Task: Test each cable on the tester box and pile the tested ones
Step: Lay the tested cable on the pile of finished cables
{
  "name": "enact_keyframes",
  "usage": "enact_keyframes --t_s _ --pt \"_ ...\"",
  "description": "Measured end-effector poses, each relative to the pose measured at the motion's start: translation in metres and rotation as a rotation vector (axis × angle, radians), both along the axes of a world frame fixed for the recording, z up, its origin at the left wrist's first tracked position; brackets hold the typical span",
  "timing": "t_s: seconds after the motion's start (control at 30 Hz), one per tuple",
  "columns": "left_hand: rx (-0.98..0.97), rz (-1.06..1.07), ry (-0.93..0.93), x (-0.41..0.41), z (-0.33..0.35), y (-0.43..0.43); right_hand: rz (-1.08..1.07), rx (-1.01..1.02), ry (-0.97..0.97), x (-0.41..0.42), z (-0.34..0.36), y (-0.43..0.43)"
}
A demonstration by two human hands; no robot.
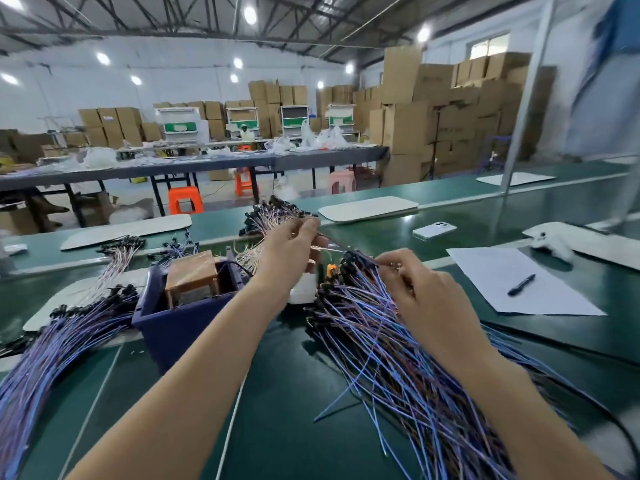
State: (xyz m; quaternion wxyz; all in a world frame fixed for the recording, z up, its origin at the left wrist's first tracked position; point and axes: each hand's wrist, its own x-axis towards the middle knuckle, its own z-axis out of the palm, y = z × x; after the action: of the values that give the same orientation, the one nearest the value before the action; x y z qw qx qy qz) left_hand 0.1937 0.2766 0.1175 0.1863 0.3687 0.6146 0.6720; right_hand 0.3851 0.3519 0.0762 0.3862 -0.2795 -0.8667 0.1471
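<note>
A big fan of blue and purple cables (pixel 398 358) with black connectors lies on the green bench on the right. My right hand (pixel 422 289) rests on its upper end and pinches a thin cable end. My left hand (pixel 289 247) is raised over the middle and pinches one cable that runs across to my right hand. Below it sits the white tester box (pixel 304 289), partly hidden, with an orange part beside it. A second cable pile (pixel 52 348) spreads at the left, and another bundle (pixel 270 220) lies behind my left hand.
A dark blue bin (pixel 180 323) holding a brown wooden block stands left of the tester. A sheet of paper (pixel 512 282) with a black pen lies at the right, a white phone (pixel 434 231) farther back. White trays lie along the far green belt.
</note>
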Motion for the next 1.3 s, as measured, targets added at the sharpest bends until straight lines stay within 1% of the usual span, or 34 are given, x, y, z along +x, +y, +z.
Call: enact_keyframes --t_s 0.1,0.2,0.27,0.37,0.47,0.57,0.67,0.77,0.9,1.0,1.1,1.17,1.3 --pt "-0.194 -0.085 0.041 0.010 -0.011 0.037 -0.153 0.039 -0.145 0.019 -0.008 0.017" --pt "-0.412 -0.176 0.004 0.018 -0.026 0.058 -0.250 -0.039 -0.335 0.030 -0.024 0.028" --pt "-0.467 -0.179 0.033 0.018 -0.036 0.061 -0.291 -0.047 -0.399 0.031 -0.035 0.030" --pt "-0.428 -0.205 0.055 0.009 -0.050 0.047 -0.256 -0.018 -0.289 0.024 -0.045 0.023" --pt "-0.385 -0.244 0.041 -0.004 -0.069 0.014 -0.145 0.035 -0.207 0.002 -0.050 0.007" --pt "-0.356 -0.210 0.039 -0.019 -0.093 -0.033 -0.005 0.066 -0.149 -0.035 -0.056 -0.018" --pt "-0.348 -0.115 0.061 -0.035 -0.113 -0.086 0.153 0.057 -0.092 -0.078 -0.067 -0.051" --pt "-0.341 0.040 0.063 -0.057 -0.129 -0.140 0.311 0.016 -0.099 -0.121 -0.084 -0.088" --pt "-0.372 0.242 0.078 -0.088 -0.148 -0.202 0.444 -0.070 -0.188 -0.175 -0.106 -0.131" --pt "-0.337 0.380 0.108 -0.105 -0.164 -0.231 0.518 -0.156 -0.267 -0.208 -0.113 -0.149" --pt "-0.258 0.452 0.104 -0.117 -0.174 -0.234 0.516 -0.197 -0.354 -0.236 -0.120 -0.152" --pt "-0.261 0.549 0.141 -0.127 -0.177 -0.228 0.488 -0.218 -0.395 -0.249 -0.126 -0.152" --pt "-0.258 0.757 0.131 -0.144 -0.177 -0.215 0.405 -0.214 -0.394 -0.259 -0.138 -0.147"
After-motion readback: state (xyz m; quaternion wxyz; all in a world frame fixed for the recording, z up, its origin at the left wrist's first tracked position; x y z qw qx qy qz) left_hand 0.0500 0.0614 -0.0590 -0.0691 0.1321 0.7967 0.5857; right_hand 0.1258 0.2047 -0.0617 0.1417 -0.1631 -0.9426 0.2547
